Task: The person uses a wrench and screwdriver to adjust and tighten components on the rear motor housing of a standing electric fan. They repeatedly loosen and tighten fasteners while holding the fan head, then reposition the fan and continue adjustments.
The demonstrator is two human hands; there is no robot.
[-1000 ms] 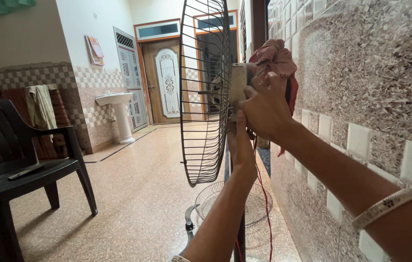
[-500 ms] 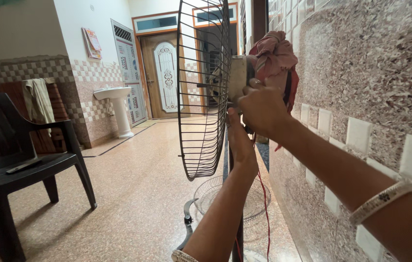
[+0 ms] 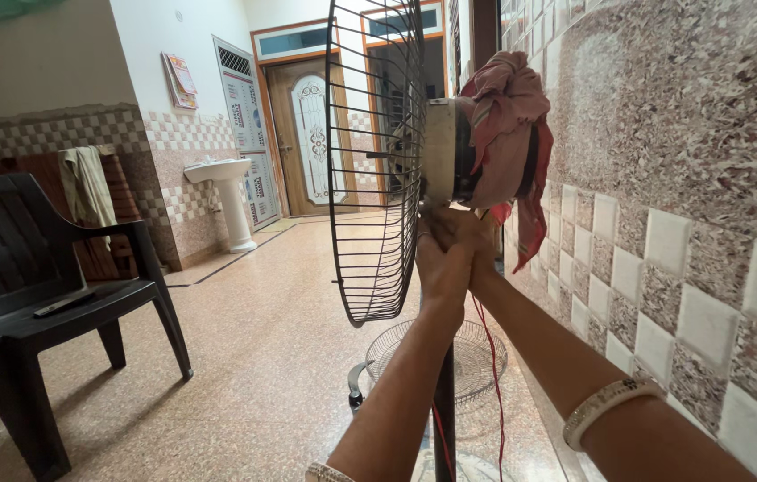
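Pedestal fan point(image 3: 436, 152), grille off: both hands have dropped from its motor to the neck below, left hand point(image 3: 439, 268) and right hand point(image 3: 472, 234) clasped around it.

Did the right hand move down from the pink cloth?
Yes. The right hand dropped from beside the pink cloth on the fan motor to just under it, joining the left hand on the pole.

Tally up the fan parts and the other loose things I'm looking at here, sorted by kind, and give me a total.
Wire fan guards: 2, one upright on the fan, one flat on the floor
Fan motor housing: 1
Pink cloth: 1
Black plastic chair: 1
Remote control: 1
Pedestal washbasin: 1
Total: 7
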